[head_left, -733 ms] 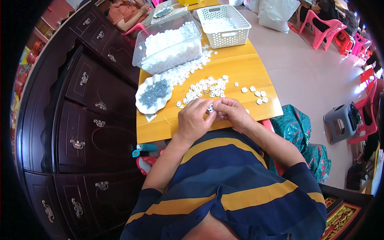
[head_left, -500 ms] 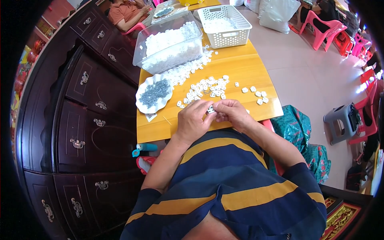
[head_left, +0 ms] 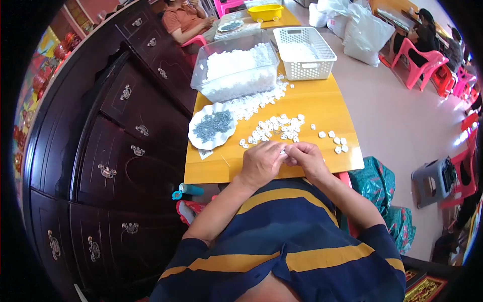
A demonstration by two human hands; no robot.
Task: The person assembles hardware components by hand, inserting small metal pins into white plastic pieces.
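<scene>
Above the near part of the wooden table (head_left: 329,103), my left hand (head_left: 261,162) and my right hand (head_left: 308,159) meet with fingers closed. Between their fingertips is a small white plastic piece (head_left: 283,150), mostly covered. Just beyond the hands lies a loose pile of similar white pieces (head_left: 289,121) with small holes. Several more white pieces (head_left: 337,150) sit apart to the right. To the left stands a white wavy-edged dish (head_left: 193,139) heaped with small dark grey metal parts (head_left: 211,126). A thin pale stick (head_left: 226,160) lies near that dish.
A clear bin (head_left: 236,93) full of white pieces and a white perforated basket (head_left: 309,69) stand at the table's far part. Dark drawers (head_left: 108,146) rise at the left. Green bags (head_left: 372,183) and a grey stool (head_left: 431,181) are right. Another person (head_left: 183,22) sits beyond.
The view has shifted, so the whole scene sits lower and farther right. Both hands still hold the small white piece together; its patterned face, visible before, is now largely covered by fingers.
</scene>
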